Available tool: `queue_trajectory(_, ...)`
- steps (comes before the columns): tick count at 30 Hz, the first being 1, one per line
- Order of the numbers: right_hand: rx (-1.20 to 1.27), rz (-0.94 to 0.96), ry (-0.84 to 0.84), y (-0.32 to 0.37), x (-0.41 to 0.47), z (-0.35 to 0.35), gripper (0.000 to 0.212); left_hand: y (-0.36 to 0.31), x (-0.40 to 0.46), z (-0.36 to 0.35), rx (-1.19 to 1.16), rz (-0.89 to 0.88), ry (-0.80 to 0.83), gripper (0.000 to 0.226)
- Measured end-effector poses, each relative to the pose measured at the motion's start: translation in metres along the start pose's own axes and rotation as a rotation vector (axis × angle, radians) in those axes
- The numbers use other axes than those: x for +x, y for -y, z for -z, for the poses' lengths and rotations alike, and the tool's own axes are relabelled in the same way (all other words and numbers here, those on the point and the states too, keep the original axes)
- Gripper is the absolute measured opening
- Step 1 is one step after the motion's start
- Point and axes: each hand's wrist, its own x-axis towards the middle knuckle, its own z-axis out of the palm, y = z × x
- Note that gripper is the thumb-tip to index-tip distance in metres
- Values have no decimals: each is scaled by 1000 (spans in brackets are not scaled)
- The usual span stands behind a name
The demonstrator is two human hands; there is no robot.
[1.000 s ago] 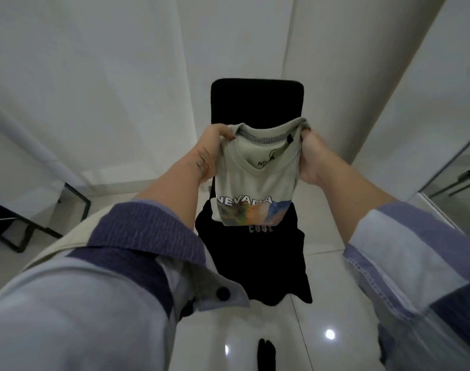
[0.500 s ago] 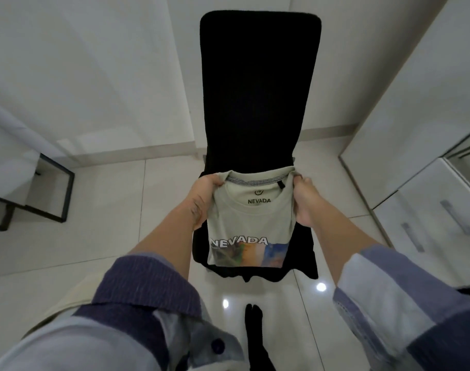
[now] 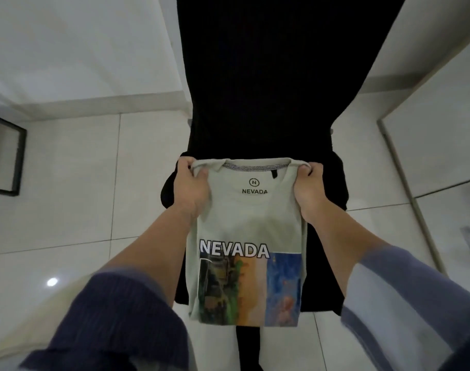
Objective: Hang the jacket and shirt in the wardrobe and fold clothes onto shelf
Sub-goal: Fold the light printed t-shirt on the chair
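A pale green T-shirt [image 3: 251, 223] printed with "NEVADA" and a colourful picture is folded into a narrow rectangle, front side up. It lies over the seat of a black chair [image 3: 268, 76]. My left hand [image 3: 192, 187] grips its left shoulder corner near the collar. My right hand [image 3: 308, 190] grips the right shoulder corner. The shirt's lower edge overhangs the front of the seat. A dark garment [image 3: 327, 279] covers the seat beneath it. No jacket or wardrobe shelf is identifiable.
Glossy white floor tiles [image 3: 81, 196] surround the chair. A black-framed piece of furniture [image 3: 12, 159] stands at the left edge. White cabinet panels [image 3: 442, 145] run along the right. White walls rise behind the chair.
My hands have lowered the folded T-shirt from in front of the chair back down onto the seat. The view has tilted down and come closer to the chair.
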Motion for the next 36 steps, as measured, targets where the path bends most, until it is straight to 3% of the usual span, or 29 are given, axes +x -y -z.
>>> queue_trajectory(5,-151,-12,-86,-28,26,-17,32,40,26,-17,505,-124,-205,10)
queue_trajectory(7,-220,-8,-118,-27,27,-19,32,44,25,-20,607,-71,-264,19)
queue_trajectory(10,-476,85,-105,-16,18,-22,32,38,19,-19,520,-40,-258,19)
queue_trajectory(13,-904,339,-110,-7,6,-26,55,26,12,-14,569,-121,-288,18)
queue_trajectory(17,-996,616,205,6,-2,-37,61,10,3,-16,316,-109,-222,17)
queue_trajectory(22,-1104,607,381,4,-3,-48,57,7,3,-28,106,-58,-85,16)
queue_trajectory(25,-1305,679,377,-3,2,-46,57,12,4,-30,150,-50,-43,24)
queue_trajectory(29,-1421,709,357,-10,9,-39,68,20,-2,-37,155,-24,29,41)
queue_trajectory(31,-1463,712,351,-9,11,-38,68,23,-4,-42,263,-41,32,46)
queue_trajectory(33,-1470,672,348,-9,11,-37,70,25,-4,-44,322,-71,10,41)
queue_trajectory(36,-1496,690,313,-12,14,-34,78,25,-3,-47,232,-79,33,33)
